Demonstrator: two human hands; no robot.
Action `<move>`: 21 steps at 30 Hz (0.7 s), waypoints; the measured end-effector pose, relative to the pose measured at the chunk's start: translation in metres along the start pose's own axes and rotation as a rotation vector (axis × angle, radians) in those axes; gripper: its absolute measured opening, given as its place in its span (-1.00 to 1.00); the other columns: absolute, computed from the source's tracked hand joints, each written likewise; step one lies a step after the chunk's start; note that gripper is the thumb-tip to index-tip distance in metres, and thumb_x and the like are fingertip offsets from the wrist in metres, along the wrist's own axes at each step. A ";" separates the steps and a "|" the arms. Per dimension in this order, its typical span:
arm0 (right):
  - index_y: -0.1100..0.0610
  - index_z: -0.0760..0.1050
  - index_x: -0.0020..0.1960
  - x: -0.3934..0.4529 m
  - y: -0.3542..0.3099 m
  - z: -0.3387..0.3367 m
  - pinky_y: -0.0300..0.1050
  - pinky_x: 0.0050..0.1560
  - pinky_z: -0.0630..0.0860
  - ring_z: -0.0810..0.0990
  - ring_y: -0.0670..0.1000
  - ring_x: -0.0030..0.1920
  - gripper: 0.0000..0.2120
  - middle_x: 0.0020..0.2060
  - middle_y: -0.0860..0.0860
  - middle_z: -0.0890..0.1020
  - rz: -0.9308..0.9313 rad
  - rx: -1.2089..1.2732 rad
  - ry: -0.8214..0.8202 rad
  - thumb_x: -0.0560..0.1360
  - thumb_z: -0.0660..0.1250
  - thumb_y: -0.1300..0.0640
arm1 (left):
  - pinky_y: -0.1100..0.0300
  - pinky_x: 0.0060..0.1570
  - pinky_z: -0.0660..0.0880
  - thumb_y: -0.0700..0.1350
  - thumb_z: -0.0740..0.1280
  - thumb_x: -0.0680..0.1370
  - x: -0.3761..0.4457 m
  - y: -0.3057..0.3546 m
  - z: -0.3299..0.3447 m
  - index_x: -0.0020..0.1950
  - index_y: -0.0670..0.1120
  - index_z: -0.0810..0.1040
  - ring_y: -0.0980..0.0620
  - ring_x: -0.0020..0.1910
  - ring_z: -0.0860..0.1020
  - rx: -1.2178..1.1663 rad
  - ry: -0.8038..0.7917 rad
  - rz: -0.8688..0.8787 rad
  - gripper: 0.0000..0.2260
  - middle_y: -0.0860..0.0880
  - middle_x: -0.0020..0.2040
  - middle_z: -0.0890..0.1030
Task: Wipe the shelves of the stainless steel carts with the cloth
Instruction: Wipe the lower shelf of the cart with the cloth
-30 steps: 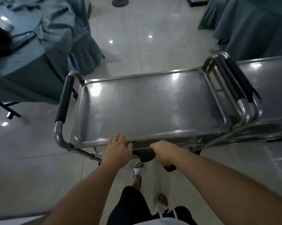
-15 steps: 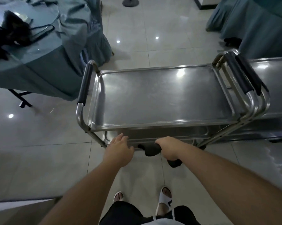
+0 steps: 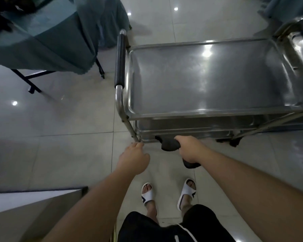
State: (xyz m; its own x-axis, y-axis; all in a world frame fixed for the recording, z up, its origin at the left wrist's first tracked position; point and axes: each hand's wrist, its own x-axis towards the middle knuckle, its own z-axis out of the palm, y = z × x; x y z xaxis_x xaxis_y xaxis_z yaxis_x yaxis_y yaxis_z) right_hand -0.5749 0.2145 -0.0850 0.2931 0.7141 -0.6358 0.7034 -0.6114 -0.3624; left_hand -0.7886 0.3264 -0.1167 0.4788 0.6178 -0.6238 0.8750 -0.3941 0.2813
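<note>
Glossy pale tiled floor point(image 3: 51, 154), grey grout lines, ceiling-light reflections scattered across it. Teal cloth-draped table point(image 3: 47, 41) upper left on dark folding legs; more teal drape at top right corner. Light panel edge point(image 3: 33, 198) lower left, can't tell what it belongs to.

Stainless steel cart point(image 3: 215, 117) centre-right: rectangular top shelf point(image 3: 208, 75) with raised rolled rim and rounded corners, brushed sheen, bright glare spot near far edge. Tubular steel frame, black foam-like grip point(image 3: 120, 60) on the left handle. Lower shelf point(image 3: 182, 126) visible under the top one, near edge only. Second cart point(image 3: 300, 42) butted up against the right side, mostly cut off.

Left hand point(image 3: 134, 158) at the cart's near-left corner, fingers curled, tips touching the base of the frame leg point(image 3: 132, 130); no clear wrap around it. Right hand point(image 3: 190, 149) closed tight around dark cloth point(image 3: 170, 144), bunched, one end sticking out left of the fist against the lower shelf's front edge, other end hanging below the wrist. Fingers themselves hidden under the back of the hand.

White slides point(image 3: 148, 193), dark shorts at bottom.
</note>
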 end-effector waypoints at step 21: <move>-0.05 0.48 0.31 0.238 0.047 0.109 0.03 -0.01 0.54 0.60 0.22 0.03 -0.64 0.07 0.11 0.65 -0.065 0.222 0.237 0.55 0.23 0.19 | -0.02 0.36 0.42 0.16 0.28 0.65 0.195 -0.077 0.114 0.60 0.00 0.37 -0.16 0.46 0.46 -0.277 0.116 -0.278 -0.46 -0.07 0.55 0.43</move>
State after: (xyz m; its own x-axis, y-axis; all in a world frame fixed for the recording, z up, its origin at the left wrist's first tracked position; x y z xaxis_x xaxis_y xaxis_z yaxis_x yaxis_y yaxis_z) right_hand -0.5424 0.3186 -0.3273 0.4129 0.7975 -0.4399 0.5750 -0.6029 -0.5531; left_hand -0.7703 0.3992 -0.3435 0.2120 0.7540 -0.6217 0.9510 -0.0126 0.3090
